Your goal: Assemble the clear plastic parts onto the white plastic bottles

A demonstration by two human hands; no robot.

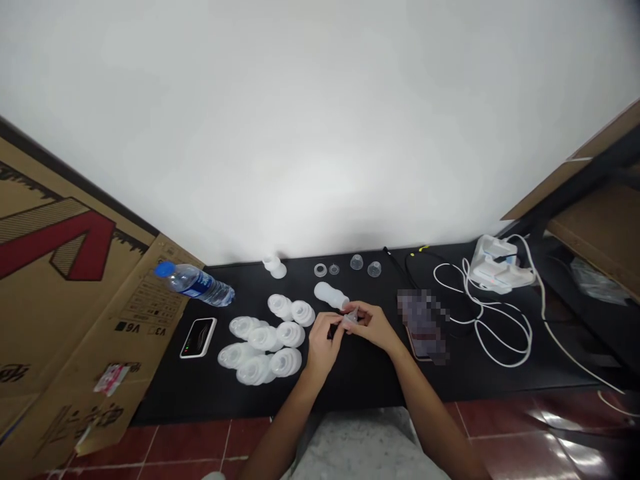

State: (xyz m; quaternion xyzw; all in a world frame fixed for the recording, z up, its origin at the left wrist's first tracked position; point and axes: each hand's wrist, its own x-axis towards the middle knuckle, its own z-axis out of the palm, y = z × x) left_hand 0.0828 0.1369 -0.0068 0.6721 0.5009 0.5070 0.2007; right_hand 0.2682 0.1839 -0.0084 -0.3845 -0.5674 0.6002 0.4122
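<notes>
From the head camera, the only legible writing is on the flattened cardboard carton [75, 293] at the left of the black bench [165, 400]: a large red mark and the printed codes "V6" and "V3", with smaller print too small to read. The water bottle [197, 285] lying on its side near the carton has a blue cap and a blue label whose words cannot be made out, and it holds clear liquid. At the centre, the left hand [323, 343] and right hand [373, 327] have a closed grip on a small clear piece [351, 319], pinching it between their fingers above the bench. Just beyond the hands lies a translucent silicone bottle-shaped part [330, 295], its end almost touching the right hand's fingers. To the left, a cluster of translucent funnel-shaped parts [260, 340] sits close together, and a white stacked part [274, 267] stands by the wall. Two small rings [321, 270] and two clear cups [365, 265] stand along the back edge. On the right are a pixelated object [423, 327], a looped white cable [483, 313] and a white plastic unit [500, 267]; a black-and-white tablet-like device [199, 337] lies at the left.
</notes>
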